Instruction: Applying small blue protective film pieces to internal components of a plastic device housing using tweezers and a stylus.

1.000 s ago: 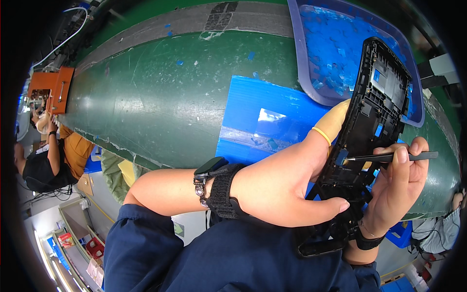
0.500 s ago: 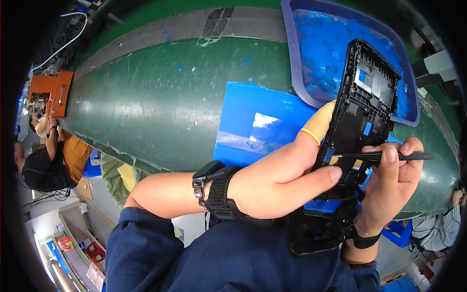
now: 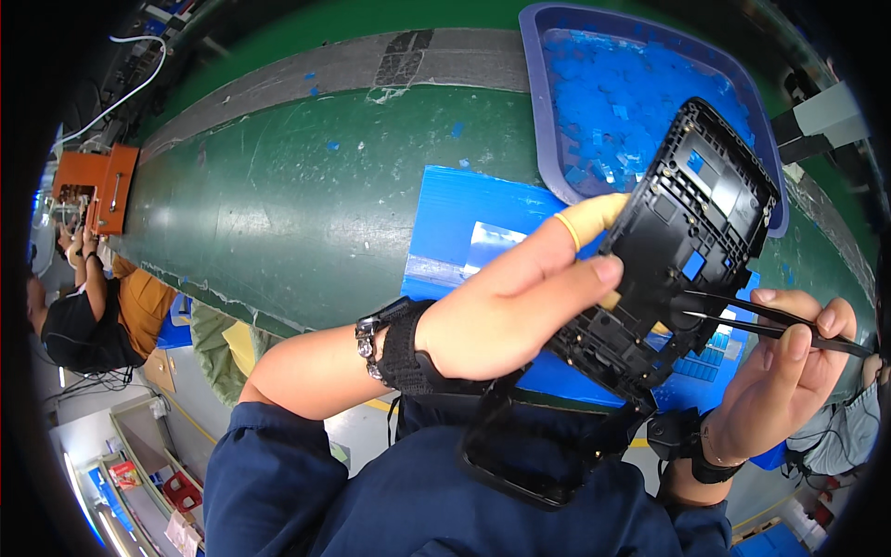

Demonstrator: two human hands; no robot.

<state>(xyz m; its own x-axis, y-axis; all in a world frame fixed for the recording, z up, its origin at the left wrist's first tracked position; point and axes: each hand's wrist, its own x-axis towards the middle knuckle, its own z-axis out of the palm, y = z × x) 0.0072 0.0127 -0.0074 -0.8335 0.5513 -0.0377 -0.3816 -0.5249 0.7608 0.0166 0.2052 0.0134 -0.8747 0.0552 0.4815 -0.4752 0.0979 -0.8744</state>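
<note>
A black plastic device housing (image 3: 650, 251) with ribs and slots is tilted in my left hand (image 3: 501, 316). The thumb lies on its left edge, and a yellow finger cot (image 3: 594, 219) covers one finger. Blue film pieces (image 3: 692, 266) sit on the housing's inner face. Black tweezers (image 3: 742, 323) are held in my right hand (image 3: 780, 381), their tips apart over the lower part of the housing. Nothing shows between the tips. From the housing's lower end a black frame piece (image 3: 520, 464) hangs in front of my dark blue clothing.
A blue board (image 3: 445, 209) lies on the green table (image 3: 278, 186), carrying a sheet of small blue stickers (image 3: 698, 367) at right. Behind stands a purple-grey tray (image 3: 548, 139) full of blue film scraps. Far left, another person works near an orange box (image 3: 113, 186).
The tweezers have opened and drawn right, away from the blue piece near my left thumb. That piece no longer shows. The housing has tilted further, its top end leaning right.
</note>
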